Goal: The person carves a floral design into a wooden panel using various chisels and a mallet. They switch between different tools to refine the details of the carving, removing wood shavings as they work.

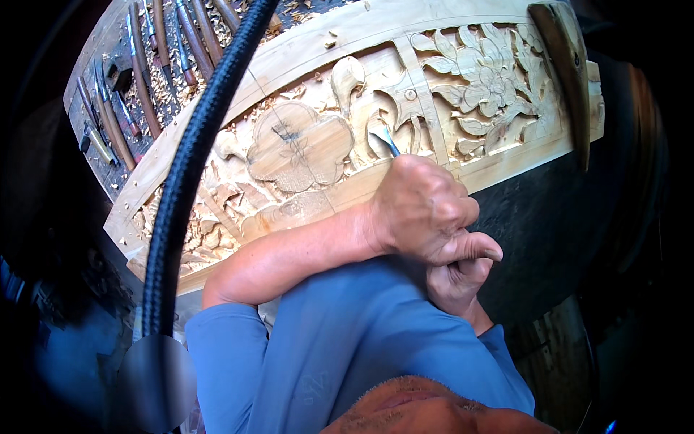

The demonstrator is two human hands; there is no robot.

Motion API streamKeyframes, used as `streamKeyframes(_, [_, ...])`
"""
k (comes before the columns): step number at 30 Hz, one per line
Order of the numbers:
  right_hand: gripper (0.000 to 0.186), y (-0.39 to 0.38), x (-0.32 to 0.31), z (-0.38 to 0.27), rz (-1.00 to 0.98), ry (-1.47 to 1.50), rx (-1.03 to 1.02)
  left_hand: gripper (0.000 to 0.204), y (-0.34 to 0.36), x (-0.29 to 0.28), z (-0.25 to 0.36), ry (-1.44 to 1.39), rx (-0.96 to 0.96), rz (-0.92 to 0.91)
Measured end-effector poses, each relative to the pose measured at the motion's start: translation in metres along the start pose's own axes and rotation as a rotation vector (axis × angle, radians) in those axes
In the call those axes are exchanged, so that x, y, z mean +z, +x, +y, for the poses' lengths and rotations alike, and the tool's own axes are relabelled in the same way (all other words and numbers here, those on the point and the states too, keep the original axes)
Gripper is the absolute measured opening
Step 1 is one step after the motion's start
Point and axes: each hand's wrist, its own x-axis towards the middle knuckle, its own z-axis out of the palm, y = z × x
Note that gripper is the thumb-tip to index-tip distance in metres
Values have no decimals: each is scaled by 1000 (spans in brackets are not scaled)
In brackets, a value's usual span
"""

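My left hand (426,206) is wrapped around a chisel (391,141), its metal blade set in a carved curl of the pale wooden panel (303,148), near a rounded, flower-shaped raised block. The handle is hidden in the grip. Just below, close against the left, my right hand (455,286) has curled fingers; what they hold is hidden. The panel bears leaf and flower relief on the right, pencil lines and loose chips on the left.
Several chisels and gouges (163,50) lie among shavings on a dark board at upper left. A black braided hose (188,173) crosses the view on the left. A worn wooden bar (567,72) lies across the panel's right end.
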Motion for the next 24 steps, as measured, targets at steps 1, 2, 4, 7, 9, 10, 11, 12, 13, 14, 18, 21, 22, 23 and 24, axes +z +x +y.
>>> streamKeyframes(1, [19,-2,2,4,36,13,-16,78,0,0,0,2,7,12])
streamKeyframes(2, [20,-3,3,8,72,26,-31,78,1,1,-1,14,0,1])
streamKeyframes(4, [19,-2,2,12,38,-11,-38,79,3,3,-3,41,6,3])
streamKeyframes(7, [14,2,9,17,89,-22,-89,80,3,2,-4,52,-7,-49])
streamKeyframes(9, [10,6,16,20,154,-33,-132,80,3,1,-4,49,-22,-50])
streamKeyframes(10, [9,6,20,20,163,-45,-154,80,3,0,-4,52,-27,-45])
streamKeyframes(11, [8,8,23,21,167,-60,-164,80,4,0,-5,33,-24,-27])
streamKeyframes(12, [8,8,26,22,169,-75,-173,79,4,0,-5,8,-21,-8])
streamKeyframes(13, [7,9,27,23,167,-88,-185,78,4,0,-5,-13,-14,13])
streamKeyframes(14, [7,9,29,24,165,-94,-198,77,5,1,-6,-26,25,39])
streamKeyframes(18, [8,9,25,24,131,-138,-242,67,-2,4,-2,-22,200,29])
streamKeyframes(21, [10,10,14,20,100,-202,-284,64,-8,10,0,-62,291,-60])
streamKeyframes(22, [11,10,8,17,81,-231,-295,63,-9,11,1,-60,300,-73])
streamKeyframes(23, [11,10,1,14,80,-301,-319,63,-11,12,1,-52,308,-93])
streamKeyframes(24, [12,11,-4,13,37,-279,-320,63,-12,13,1,-46,317,-114])
